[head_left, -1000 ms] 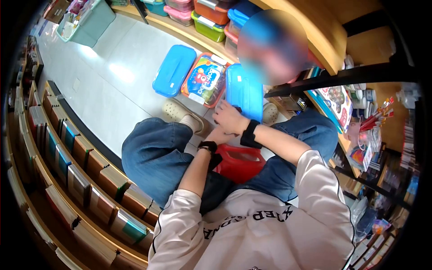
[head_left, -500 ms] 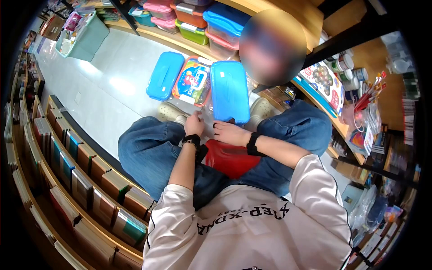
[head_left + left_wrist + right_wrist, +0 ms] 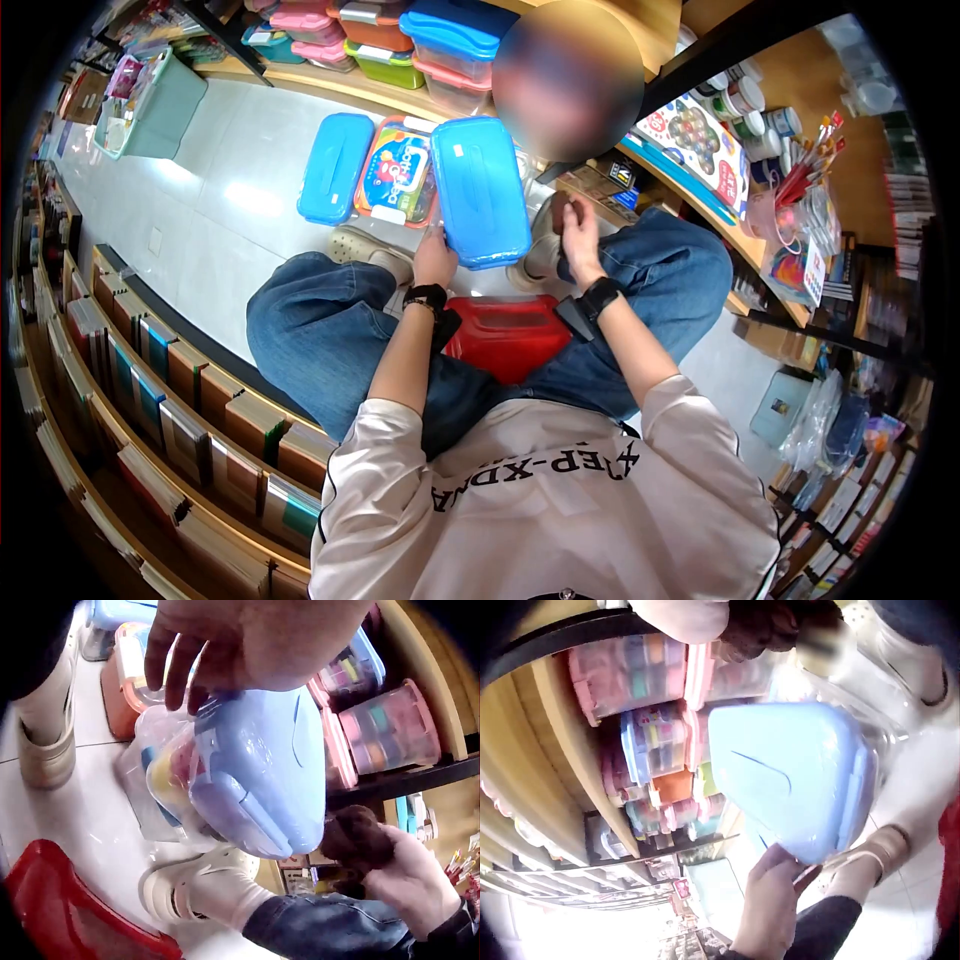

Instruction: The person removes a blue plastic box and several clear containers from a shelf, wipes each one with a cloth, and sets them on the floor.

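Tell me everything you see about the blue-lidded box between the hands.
The blue-lidded box has a rounded lid with a small white sticker and a side latch, over a clear, plastic-looking body with colourful contents. It sits between the beige shoes, beside the printed box. The lid is on; the left hand touches it.

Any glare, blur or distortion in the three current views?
Head: bookshelf bowed by fisheye, glare on the floor, round blurred patch near top, black corners. Left wrist: dark corners, sheen on the blue lid. Right wrist: blown-out lower left, lid washed pale.
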`<state>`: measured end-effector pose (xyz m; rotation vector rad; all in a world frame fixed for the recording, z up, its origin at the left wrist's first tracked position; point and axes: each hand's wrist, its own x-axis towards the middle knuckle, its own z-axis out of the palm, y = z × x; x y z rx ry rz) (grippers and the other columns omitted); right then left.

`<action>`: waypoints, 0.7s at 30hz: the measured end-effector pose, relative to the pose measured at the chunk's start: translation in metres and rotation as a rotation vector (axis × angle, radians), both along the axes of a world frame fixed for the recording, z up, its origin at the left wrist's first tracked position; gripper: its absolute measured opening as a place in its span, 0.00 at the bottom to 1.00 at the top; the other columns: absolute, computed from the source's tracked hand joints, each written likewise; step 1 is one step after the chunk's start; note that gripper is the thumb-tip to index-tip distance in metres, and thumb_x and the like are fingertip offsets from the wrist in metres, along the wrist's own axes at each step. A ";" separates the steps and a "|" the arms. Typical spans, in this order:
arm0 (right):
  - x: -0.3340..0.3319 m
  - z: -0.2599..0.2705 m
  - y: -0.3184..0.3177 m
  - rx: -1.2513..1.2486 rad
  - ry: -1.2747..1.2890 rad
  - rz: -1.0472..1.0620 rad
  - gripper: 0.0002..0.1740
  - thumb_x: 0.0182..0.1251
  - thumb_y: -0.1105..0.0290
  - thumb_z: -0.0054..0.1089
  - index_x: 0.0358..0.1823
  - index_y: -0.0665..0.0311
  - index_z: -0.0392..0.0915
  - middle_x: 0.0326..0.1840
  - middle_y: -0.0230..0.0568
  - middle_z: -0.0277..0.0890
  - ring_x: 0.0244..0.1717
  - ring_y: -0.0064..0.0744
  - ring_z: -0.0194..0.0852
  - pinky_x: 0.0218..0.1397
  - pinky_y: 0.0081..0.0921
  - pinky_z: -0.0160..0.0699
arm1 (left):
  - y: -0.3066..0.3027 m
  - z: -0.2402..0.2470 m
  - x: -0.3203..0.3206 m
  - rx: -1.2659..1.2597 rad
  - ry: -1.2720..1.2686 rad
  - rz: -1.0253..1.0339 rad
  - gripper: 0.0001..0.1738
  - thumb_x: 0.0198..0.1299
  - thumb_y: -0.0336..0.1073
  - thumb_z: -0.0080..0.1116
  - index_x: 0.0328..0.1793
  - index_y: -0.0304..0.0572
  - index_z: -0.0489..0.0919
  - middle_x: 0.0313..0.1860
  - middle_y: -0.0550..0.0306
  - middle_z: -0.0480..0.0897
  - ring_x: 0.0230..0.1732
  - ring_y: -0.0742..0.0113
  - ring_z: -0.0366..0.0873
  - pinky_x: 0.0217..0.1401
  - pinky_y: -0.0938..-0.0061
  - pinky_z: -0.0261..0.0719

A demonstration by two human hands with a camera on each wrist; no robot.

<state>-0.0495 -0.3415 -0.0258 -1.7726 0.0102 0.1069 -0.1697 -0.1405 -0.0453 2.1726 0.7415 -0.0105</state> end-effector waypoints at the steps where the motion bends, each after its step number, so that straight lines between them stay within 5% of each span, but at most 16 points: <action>1: -0.011 -0.009 0.003 -0.050 0.063 0.070 0.19 0.68 0.64 0.48 0.55 0.69 0.65 0.51 0.51 0.71 0.54 0.39 0.69 0.59 0.28 0.65 | 0.002 0.001 0.001 0.002 0.000 0.000 0.15 0.51 0.27 0.47 0.46 0.35 0.74 0.39 0.38 0.78 0.42 0.41 0.75 0.46 0.55 0.73; 6: -0.082 -0.049 0.026 -0.112 0.091 -0.016 0.22 0.70 0.64 0.44 0.59 0.72 0.62 0.54 0.51 0.70 0.55 0.39 0.68 0.60 0.28 0.64 | 0.011 0.007 -0.002 -0.039 0.126 -0.113 0.19 0.46 0.26 0.46 0.47 0.31 0.74 0.36 0.37 0.80 0.42 0.41 0.77 0.47 0.56 0.73; 7: -0.089 -0.043 0.031 0.097 0.248 -0.090 0.18 0.71 0.64 0.42 0.55 0.71 0.64 0.48 0.46 0.71 0.49 0.35 0.69 0.55 0.28 0.66 | 0.014 0.006 -0.002 -0.041 0.125 -0.115 0.19 0.46 0.26 0.46 0.47 0.31 0.74 0.36 0.37 0.80 0.42 0.41 0.77 0.47 0.56 0.73; 11: -0.104 -0.011 0.049 0.294 0.477 -0.242 0.11 0.71 0.66 0.41 0.44 0.67 0.67 0.36 0.35 0.69 0.35 0.24 0.65 0.39 0.25 0.67 | 0.016 0.015 -0.008 -0.060 0.090 -0.220 0.23 0.46 0.26 0.45 0.52 0.32 0.72 0.39 0.37 0.80 0.43 0.40 0.77 0.48 0.57 0.73; 14: -0.116 0.000 0.065 0.492 0.827 -0.342 0.12 0.72 0.62 0.43 0.46 0.61 0.69 0.39 0.33 0.72 0.39 0.28 0.70 0.42 0.29 0.71 | 0.014 0.015 -0.008 -0.061 0.085 -0.220 0.26 0.46 0.26 0.45 0.56 0.33 0.69 0.40 0.37 0.80 0.43 0.41 0.77 0.49 0.57 0.73; 17: -0.133 -0.009 0.076 0.702 1.048 -0.090 0.12 0.71 0.60 0.45 0.49 0.55 0.70 0.44 0.30 0.74 0.43 0.27 0.72 0.42 0.32 0.73 | 0.012 0.013 -0.006 -0.047 0.165 -0.201 0.28 0.46 0.26 0.47 0.59 0.34 0.68 0.41 0.37 0.80 0.45 0.41 0.77 0.49 0.57 0.73; 21: -0.136 -0.019 0.081 0.575 1.114 0.202 0.14 0.68 0.59 0.47 0.49 0.57 0.71 0.43 0.31 0.76 0.42 0.28 0.75 0.41 0.31 0.76 | 0.015 -0.007 -0.011 -0.079 0.172 -0.191 0.34 0.45 0.27 0.51 0.64 0.36 0.64 0.42 0.36 0.79 0.46 0.40 0.76 0.50 0.58 0.73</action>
